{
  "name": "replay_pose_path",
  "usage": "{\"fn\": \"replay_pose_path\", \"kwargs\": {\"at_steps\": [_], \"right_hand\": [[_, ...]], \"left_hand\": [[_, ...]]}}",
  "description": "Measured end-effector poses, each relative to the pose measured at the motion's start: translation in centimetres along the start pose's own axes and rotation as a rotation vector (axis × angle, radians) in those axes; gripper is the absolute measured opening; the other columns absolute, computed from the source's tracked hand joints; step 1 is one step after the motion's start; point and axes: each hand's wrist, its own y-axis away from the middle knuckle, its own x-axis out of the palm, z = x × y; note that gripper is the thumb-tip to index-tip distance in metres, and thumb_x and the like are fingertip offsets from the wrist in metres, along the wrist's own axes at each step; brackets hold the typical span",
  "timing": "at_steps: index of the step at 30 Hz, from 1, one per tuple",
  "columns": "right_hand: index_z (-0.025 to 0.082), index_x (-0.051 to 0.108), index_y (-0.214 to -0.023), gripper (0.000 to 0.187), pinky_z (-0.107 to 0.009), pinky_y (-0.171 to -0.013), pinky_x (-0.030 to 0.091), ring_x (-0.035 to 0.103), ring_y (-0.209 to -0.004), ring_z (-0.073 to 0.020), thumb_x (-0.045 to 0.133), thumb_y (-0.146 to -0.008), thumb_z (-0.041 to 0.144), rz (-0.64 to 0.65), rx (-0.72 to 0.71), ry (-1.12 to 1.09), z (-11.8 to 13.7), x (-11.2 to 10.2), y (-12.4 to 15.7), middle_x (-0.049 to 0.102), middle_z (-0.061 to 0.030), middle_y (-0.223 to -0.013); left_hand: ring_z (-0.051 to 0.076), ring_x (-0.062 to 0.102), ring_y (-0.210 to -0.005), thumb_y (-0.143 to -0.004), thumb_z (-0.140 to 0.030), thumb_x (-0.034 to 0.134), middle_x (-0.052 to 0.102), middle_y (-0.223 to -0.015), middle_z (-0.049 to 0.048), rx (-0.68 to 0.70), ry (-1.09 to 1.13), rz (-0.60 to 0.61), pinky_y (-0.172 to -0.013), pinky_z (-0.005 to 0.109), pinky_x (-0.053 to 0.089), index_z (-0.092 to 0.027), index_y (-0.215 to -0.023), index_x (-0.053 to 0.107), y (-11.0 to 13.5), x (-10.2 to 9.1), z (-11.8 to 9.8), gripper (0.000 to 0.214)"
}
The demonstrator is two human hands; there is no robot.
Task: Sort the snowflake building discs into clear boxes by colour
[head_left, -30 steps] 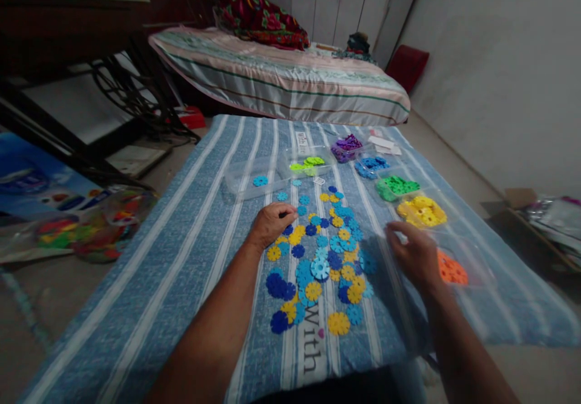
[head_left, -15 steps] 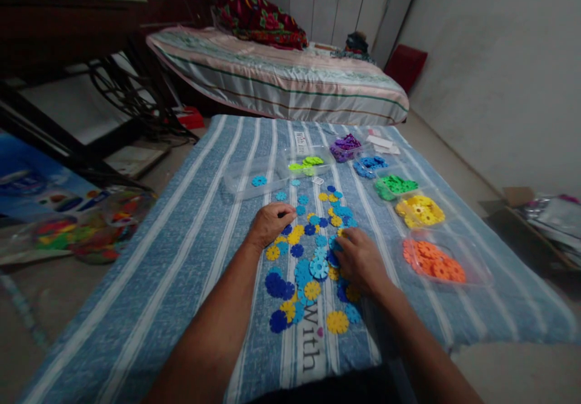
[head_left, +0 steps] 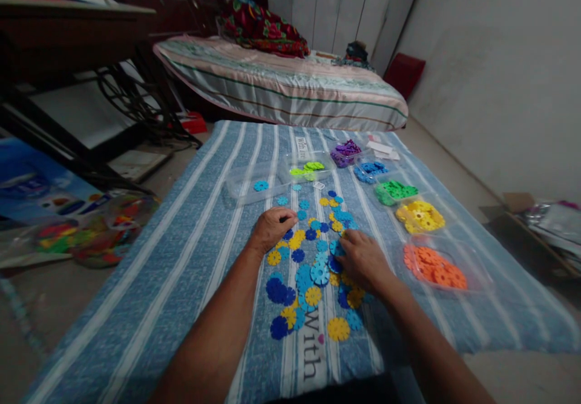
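Observation:
Notched plastic snowflake discs in light blue (head_left: 320, 272), dark blue (head_left: 278, 327) and yellow (head_left: 338, 329) lie scattered over the striped cloth. My left hand (head_left: 273, 229) rests at the left edge of this spread, its fingers curled and pressed together; whatever they hold is hidden. On the right side of the pile, my right hand (head_left: 364, 260) reaches in with fingers bent down. Its fingertips touch blue discs there, and I cannot tell whether one is pinched. Beyond my left hand, a clear tray (head_left: 236, 191) contains one light blue disc (head_left: 261, 185).
Clear trays of lime (head_left: 313, 166), purple (head_left: 345, 152), blue (head_left: 371, 171), green (head_left: 396, 192), yellow (head_left: 420, 217) and orange discs (head_left: 434, 266) line the back and right. White cards (head_left: 384, 149) lie at the far right. A bed (head_left: 281, 92) stands beyond.
The whole view has shifted slightly, with the scene sitting a little lower. Both hands stay at nearly the same places among the discs.

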Motion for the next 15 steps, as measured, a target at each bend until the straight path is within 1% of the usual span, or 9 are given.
{"fn": "replay_pose_path", "kwargs": {"at_steps": [3, 5, 7, 9, 12, 15], "right_hand": [[0.019, 0.065, -0.099, 0.021, -0.037, -0.086, 0.041, 0.052, -0.104, -0.0266, 0.052, -0.09, 0.033, -0.052, -0.008, -0.036, 0.1, 0.4, 0.0, 0.059, -0.0119, -0.112], [0.019, 0.065, -0.091, 0.023, -0.035, -0.084, 0.041, 0.054, -0.097, -0.024, 0.046, -0.093, 0.031, -0.111, -0.008, -0.101, 0.0, 0.9, 0.0, 0.061, -0.0108, -0.102], [0.019, 0.064, -0.085, 0.028, -0.033, -0.083, 0.042, 0.055, -0.092, -0.0218, 0.039, -0.095, 0.027, -0.206, -0.01, -0.214, -0.3, 1.3, -0.1, 0.062, -0.0097, -0.095], [0.019, 0.064, -0.082, 0.032, -0.032, -0.081, 0.043, 0.056, -0.088, -0.0202, 0.035, -0.095, 0.026, -0.314, -0.004, -0.374, -0.6, 1.6, -0.1, 0.063, -0.0089, -0.09], [0.018, 0.064, -0.08, 0.031, -0.029, -0.075, 0.044, 0.057, -0.079, -0.0181, 0.038, -0.093, 0.03, -0.429, 0.089, -0.632, -0.8, 1.5, -0.1, 0.063, -0.0062, -0.082], [0.018, 0.064, -0.077, 0.03, -0.027, -0.068, 0.043, 0.056, -0.071, -0.0166, 0.045, -0.089, 0.037, -0.465, 0.224, -0.856, -0.6, 1.0, 0.1, 0.06, -0.0023, -0.073]], "left_hand": [[0.018, 0.067, -0.086, -0.076, -0.032, 0.06, 0.074, -0.086, 0.0019, 0.009, -0.002, -0.006, -0.086, 0.03, 0.05, -0.02, -0.066, 0.068, 0.0, 0.0, 0.1, 0.018], [0.018, 0.067, -0.086, -0.076, -0.033, 0.06, 0.074, -0.086, 0.0016, 0.014, -0.001, -0.011, -0.085, 0.03, 0.05, -0.021, -0.066, 0.068, 0.0, 0.0, 0.2, 0.018], [0.018, 0.067, -0.085, -0.076, -0.033, 0.061, 0.074, -0.085, 0.0013, 0.017, 0.0, -0.015, -0.084, 0.03, 0.051, -0.021, -0.066, 0.068, 0.0, 0.1, 0.3, 0.018], [0.018, 0.067, -0.085, -0.076, -0.034, 0.061, 0.074, -0.085, 0.0014, 0.018, 0.004, -0.018, -0.084, 0.029, 0.051, -0.021, -0.066, 0.068, -0.1, 0.1, 0.3, 0.018], [0.018, 0.068, -0.085, -0.076, -0.033, 0.06, 0.074, -0.085, 0.0019, 0.02, 0.005, -0.02, -0.084, 0.03, 0.051, -0.021, -0.066, 0.068, -0.1, 0.0, 0.3, 0.018], [0.018, 0.068, -0.085, -0.076, -0.033, 0.06, 0.074, -0.084, 0.0019, 0.019, 0.0, -0.017, -0.084, 0.029, 0.051, -0.021, -0.066, 0.068, -0.2, 0.0, 0.2, 0.018]]}}
